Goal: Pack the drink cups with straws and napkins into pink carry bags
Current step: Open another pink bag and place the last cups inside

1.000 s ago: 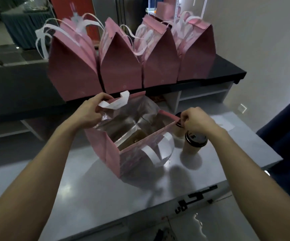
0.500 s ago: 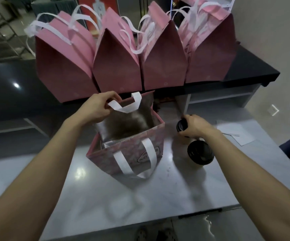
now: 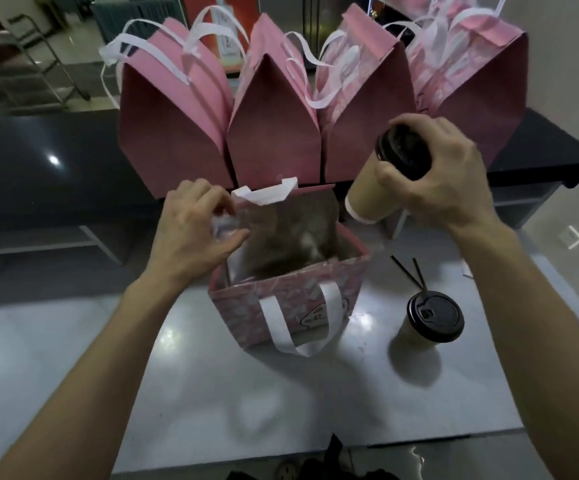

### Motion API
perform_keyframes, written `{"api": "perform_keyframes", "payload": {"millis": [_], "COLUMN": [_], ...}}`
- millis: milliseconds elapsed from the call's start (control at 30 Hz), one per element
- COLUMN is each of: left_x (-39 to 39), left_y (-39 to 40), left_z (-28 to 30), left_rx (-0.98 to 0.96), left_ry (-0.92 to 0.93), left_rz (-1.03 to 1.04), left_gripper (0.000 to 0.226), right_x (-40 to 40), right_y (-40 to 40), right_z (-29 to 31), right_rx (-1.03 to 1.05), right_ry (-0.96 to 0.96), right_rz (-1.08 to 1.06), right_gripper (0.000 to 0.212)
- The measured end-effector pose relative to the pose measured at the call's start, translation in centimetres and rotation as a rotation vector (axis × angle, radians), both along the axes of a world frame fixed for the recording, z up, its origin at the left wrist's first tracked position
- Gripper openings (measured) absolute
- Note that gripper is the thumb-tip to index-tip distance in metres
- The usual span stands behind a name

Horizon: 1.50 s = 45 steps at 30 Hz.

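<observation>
Now lifted off the bench [image 3: 212, 393], one drink cup [image 3: 381, 188] hung tilted over the open pink bag's [image 3: 291, 306] right rim, right hand [image 3: 444, 181] fingers curled round its lid; left hand [image 3: 191, 230] pinched the far-left rim. A second cup [image 3: 433, 320] waited rightward, so loading had begun.

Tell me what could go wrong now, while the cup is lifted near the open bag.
1. The right hand grips the tan paper cup with black lid by the lid, tilted; the lid might pop off and spill.
2. The left hand holds only one corner of the open pink patterned bag; the cup might catch its rim and tip it.
</observation>
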State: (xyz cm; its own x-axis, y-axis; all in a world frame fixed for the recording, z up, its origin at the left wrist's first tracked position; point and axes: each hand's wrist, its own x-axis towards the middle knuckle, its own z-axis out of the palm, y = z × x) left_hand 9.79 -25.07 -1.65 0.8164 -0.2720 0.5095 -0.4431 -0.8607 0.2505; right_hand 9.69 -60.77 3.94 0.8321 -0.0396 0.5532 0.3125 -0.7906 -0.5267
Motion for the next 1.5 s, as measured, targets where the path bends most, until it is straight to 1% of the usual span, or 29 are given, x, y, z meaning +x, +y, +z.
{"api": "perform_keyframes", "payload": {"millis": [67,100,167,233,267,300,367,433,533,600,700,767,833,933,1033,1100,1267,1400,1500], "left_x": [-1.0,-1.3,-1.6,-1.7,-1.8,-2.0,-2.6,-3.1,-3.5,-3.8,-4.2,-4.3,-4.3,-4.4,-4.5,-4.5,-4.5,-4.3,-4.0], "left_y": [0.3,0.5,0.9,1.1,1.2,1.3,1.5,1.9,2.1,2.1,2.3,2.5,2.6,2.7,2.6,2.5,2.1,2.0,2.0], "left_z": [-0.5,-0.8,-1.4,-1.8,-2.0,-2.2,-2.6,-3.0,-3.3,-3.5,-3.6,-3.6,-3.6,-3.6,-3.5,-3.5,-3.3,-3.4,-3.1], "left_rx": [0.052,0.066,0.109,0.178,0.187,0.178,0.168,0.167,0.175,0.146,0.082,0.083,0.113,0.136,0.119,0.111,0.089,0.081,0.065], "left_ry": [0.098,0.16,0.281,0.373,0.394,0.402,0.389,0.378,0.402,0.419,0.476,0.474,0.444,0.435,0.469,0.472,0.483,0.479,0.487], "left_rz": [-0.013,0.007,0.092,0.133,0.127,0.119,0.106,0.094,0.068,0.052,0.036,0.037,0.025,-0.018,-0.07,-0.089,-0.117,-0.107,-0.089], "left_gripper": [0.031,0.031,0.045,0.068,0.08,0.089,0.102,0.112,0.127,0.132,0.138,0.141,0.143,0.143,0.143,0.144,0.144,0.144,0.142], "right_x": [-0.3,-0.4,-0.2,0.3,0.6,1.0,1.7,2.6,3.3,3.6,4.2,4.4,4.4,4.6,4.4,4.2,4.9,4.8,4.6], "right_y": [2.1,3.1,5.0,6.6,7.3,7.9,8.7,9.1,10.5,11.7,13.5,14.6,15.7,17.0,17.8,18.4,19.4,19.5,19.3], "right_z": [1.0,1.2,1.0,0.3,-0.2,-0.8,-2.2,-3.5,-5.6,-6.8,-8.0,-8.3,-8.7,-9.4,-10.5,-10.8,-10.4,-10.5,-10.3], "right_rx": [0.042,0.042,-0.007,-0.116,-0.177,-0.231,-0.342,-0.478,-0.689,-0.76,-0.825,-0.858,-0.89,-0.981,-1.012,-1.035,-1.012,-0.982,-0.966], "right_ry": [0.03,0.064,0.183,0.347,0.417,0.473,0.573,0.661,0.693,0.688,0.688,0.705,0.736,0.762,0.834,0.838,0.76,0.785,0.798], "right_rz": [0.119,0.176,0.267,0.331,0.359,0.387,0.448,0.479,0.486,0.519,0.56,0.596,0.64,0.673,0.69,0.682,0.68,0.682,0.679], "right_gripper": [0.062,0.063,0.073,0.088,0.09,0.088,0.087,0.096,0.104,0.108,0.111,0.102,0.099,0.1,0.102,0.103,0.101,0.101,0.107]}}
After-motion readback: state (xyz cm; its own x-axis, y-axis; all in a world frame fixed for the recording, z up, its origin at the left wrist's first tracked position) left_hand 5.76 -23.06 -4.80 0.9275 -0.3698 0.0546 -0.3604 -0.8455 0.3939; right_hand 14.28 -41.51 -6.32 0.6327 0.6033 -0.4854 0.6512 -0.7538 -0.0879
